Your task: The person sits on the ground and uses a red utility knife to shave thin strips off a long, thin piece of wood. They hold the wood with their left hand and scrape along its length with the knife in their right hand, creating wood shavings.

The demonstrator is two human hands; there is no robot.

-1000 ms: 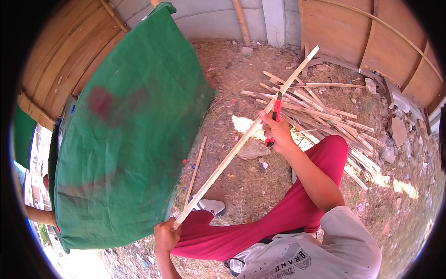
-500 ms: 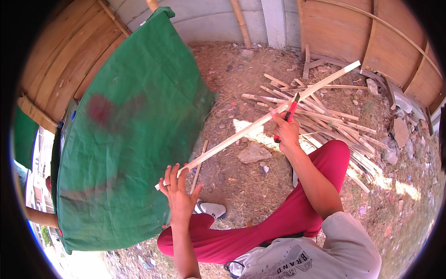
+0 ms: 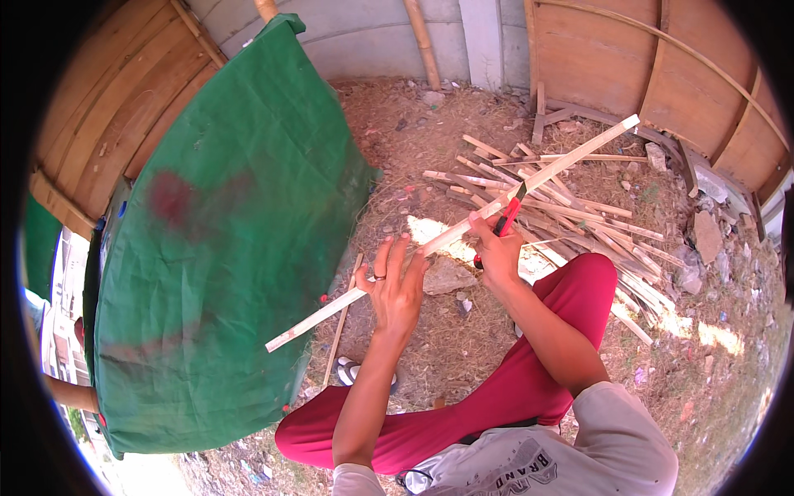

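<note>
A long, pale wooden stick (image 3: pixel 569 159) slants across in front of me, its near-left end over the green sheet. My right hand (image 3: pixel 499 258) is closed around a red and black utility knife (image 3: pixel 510 213), whose dark blade lies against the stick. The fingertips of that hand also touch the stick. Left of it, my left hand (image 3: pixel 394 291) lies across the stick, touching it with fingers stretched and spread, a ring on one of them. The hand hides a short stretch of the wood.
A green sheet (image 3: pixel 223 273) with dark red stains hangs at left. Beyond my right knee lies a loose pile of wooden sticks (image 3: pixel 608 217). A flat stone (image 3: pixel 447 275) and a thin stick (image 3: pixel 341 326) lie on the ground. Wooden panels (image 3: pixel 595 50) stand behind, with rubble at right.
My left hand has moved right along the stick, from its near end toward my right hand. The right hand, knife and stick have shifted slightly left and down.
</note>
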